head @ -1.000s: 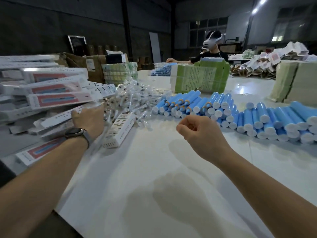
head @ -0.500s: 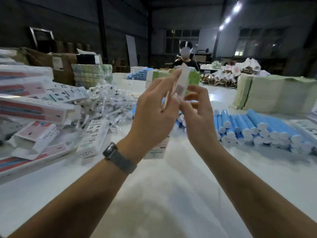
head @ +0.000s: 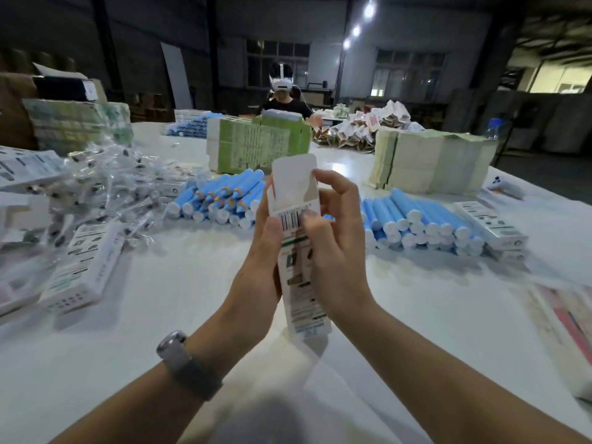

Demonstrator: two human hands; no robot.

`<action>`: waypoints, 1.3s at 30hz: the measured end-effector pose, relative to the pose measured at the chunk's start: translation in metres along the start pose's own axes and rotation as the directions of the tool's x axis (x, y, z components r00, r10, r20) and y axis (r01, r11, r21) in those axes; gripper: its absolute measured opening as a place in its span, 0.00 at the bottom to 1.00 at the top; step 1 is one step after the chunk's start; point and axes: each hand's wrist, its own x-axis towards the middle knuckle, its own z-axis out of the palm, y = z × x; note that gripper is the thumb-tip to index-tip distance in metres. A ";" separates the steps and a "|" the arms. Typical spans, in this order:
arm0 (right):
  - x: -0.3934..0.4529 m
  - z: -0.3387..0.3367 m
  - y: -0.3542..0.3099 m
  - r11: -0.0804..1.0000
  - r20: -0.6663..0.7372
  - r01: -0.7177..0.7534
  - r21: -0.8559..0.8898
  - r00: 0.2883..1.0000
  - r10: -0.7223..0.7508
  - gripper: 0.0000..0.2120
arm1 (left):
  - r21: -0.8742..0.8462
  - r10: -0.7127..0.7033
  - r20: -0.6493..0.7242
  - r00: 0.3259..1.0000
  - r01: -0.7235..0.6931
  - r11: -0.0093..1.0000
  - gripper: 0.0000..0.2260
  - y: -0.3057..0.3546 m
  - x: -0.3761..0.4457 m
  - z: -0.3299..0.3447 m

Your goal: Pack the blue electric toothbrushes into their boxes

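Above the counter's (head: 179, 315) near edge, both hands clamp the box (head: 296, 219): left hand (head: 261, 251) steadies, right hand (head: 330, 238) fingers (head: 333, 184) should square the open flap fully.

A dim warehouse hall with dark walls (head: 134, 43); paned windows (head: 277, 59) sit in the far wall, ceiling lamps (head: 368, 11) glare upper right, and a wide white table (head: 160, 331) fills the near ground

**One head-worn camera, looking forward and down**

The single wide-angle view sits at the wearer's head, close above both forearms, facing across the white table (head: 160, 315) toward the far wall. Straight lines bow near the edges. No second view overlaps.
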 end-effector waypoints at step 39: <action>0.122 -0.082 0.098 0.554 -0.343 -0.641 -0.531 0.761 0.551 0.10 | 0.225 0.147 0.108 0.983 -0.168 0.960 0.13 0.007 -0.006 0.005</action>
